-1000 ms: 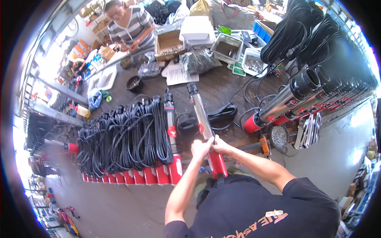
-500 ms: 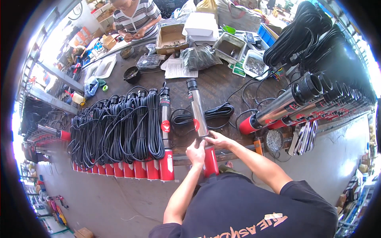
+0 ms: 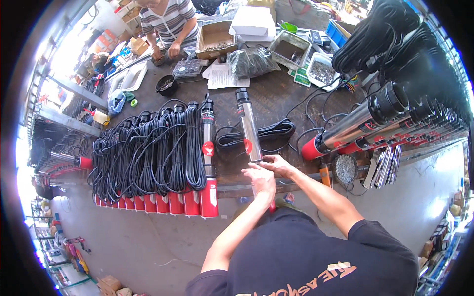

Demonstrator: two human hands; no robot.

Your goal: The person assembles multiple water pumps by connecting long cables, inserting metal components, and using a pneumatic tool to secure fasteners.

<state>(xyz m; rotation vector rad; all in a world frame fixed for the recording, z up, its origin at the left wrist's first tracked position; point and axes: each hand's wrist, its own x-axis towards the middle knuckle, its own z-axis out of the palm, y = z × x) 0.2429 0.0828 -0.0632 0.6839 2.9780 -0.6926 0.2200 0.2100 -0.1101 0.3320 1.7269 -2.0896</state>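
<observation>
A submersible pump with a steel tube, a black top and a red lower end lies in front of me, its lower end at my body. My left hand lies across it just below the steel tube, fingers bent round it and hiding most of the red part. At the joint between steel and red, my right hand grips the pump from the right side. A coiled black cable lies on the table behind and beside the tube.
Left of it stands a row of similar pumps with bundled black cables. More pumps lie at the right, near a container of small metal parts and metal strips. Across the table, a person handles small items.
My left hand has swung up over the red part, its fingers now lying across the pump. My right hand stays at the joint. The person opposite has lowered their hands to a bowl.
</observation>
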